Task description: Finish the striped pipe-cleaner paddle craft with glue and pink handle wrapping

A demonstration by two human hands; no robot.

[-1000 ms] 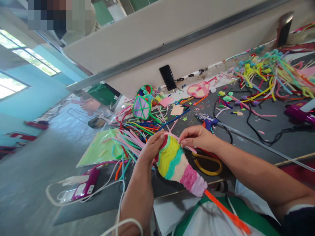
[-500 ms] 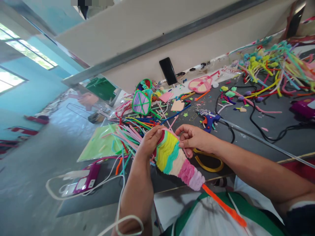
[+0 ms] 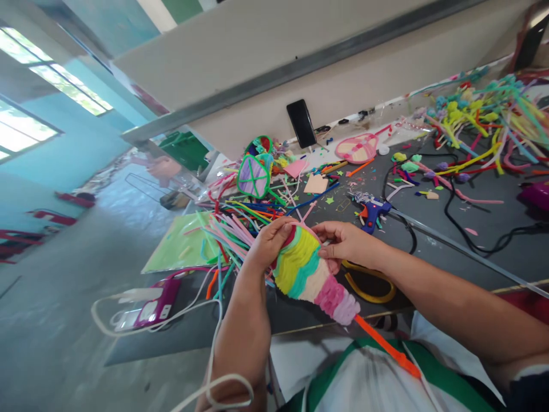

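Note:
A paddle-shaped pipe-cleaner craft (image 3: 302,269) is held up over the table's front edge, striped red, yellow, teal, cream, pink and lilac. Its thin orange handle (image 3: 386,346) points down toward my lap. My left hand (image 3: 271,243) grips the wide end, thumb on the front face and fingers hidden behind. At the upper right rim, my right hand (image 3: 343,243) pinches the edge, where a pink pipe cleaner runs along the border. Below my right hand lies a bent yellow pipe cleaner (image 3: 373,294). A blue glue gun (image 3: 374,213) with a long clear stick rests beyond it.
Loose pipe cleaners (image 3: 231,226) lie left of my hands; a tangled pile (image 3: 480,126) sits far right. Behind are a phone (image 3: 301,123), a pink paddle craft (image 3: 357,149) and a green-framed one (image 3: 254,176). A purple device (image 3: 156,303) and white cable (image 3: 214,337) are at left.
The whole view has shifted slightly, so the table things appear a little further right. Both hands keep nearly the same hold on the craft.

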